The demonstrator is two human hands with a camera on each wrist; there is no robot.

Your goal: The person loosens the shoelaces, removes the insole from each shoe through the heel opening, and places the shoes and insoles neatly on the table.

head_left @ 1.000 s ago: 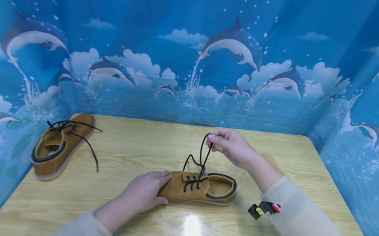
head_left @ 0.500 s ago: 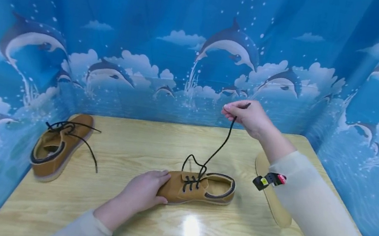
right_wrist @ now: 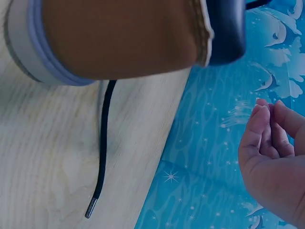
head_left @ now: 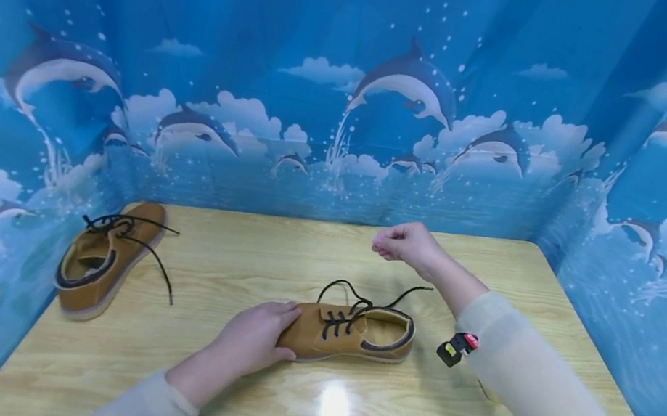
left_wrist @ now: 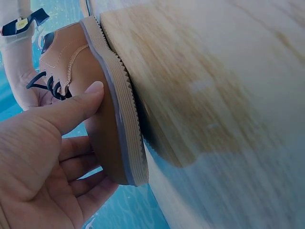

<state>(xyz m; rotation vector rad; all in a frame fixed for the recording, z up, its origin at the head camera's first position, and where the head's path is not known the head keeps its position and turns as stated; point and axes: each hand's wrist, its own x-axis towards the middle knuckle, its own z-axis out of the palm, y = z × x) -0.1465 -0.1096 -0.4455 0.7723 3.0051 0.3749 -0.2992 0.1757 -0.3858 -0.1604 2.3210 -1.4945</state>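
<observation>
Head view: first shoe (head_left: 123,257) at left on tabletop (head_left: 232,257); my left hand (head_left: 252,338) grips second shoe (head_left: 344,344), centrally placed, by its toe. Likely light, upper pliant, sole firmer; hold seems sound. Lace (right_wrist: 103,138) looks limp: pinch near tip. My right hand (head_left: 410,244), fingertips together, holds nothing.

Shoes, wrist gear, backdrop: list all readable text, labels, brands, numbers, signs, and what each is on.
None readable.
Yellow label on the right wristband: any marks too small, blurred to read.
Red tag on the same band: likewise.
Held shoe, other shoe, backdrop: no lettering visible.
</observation>
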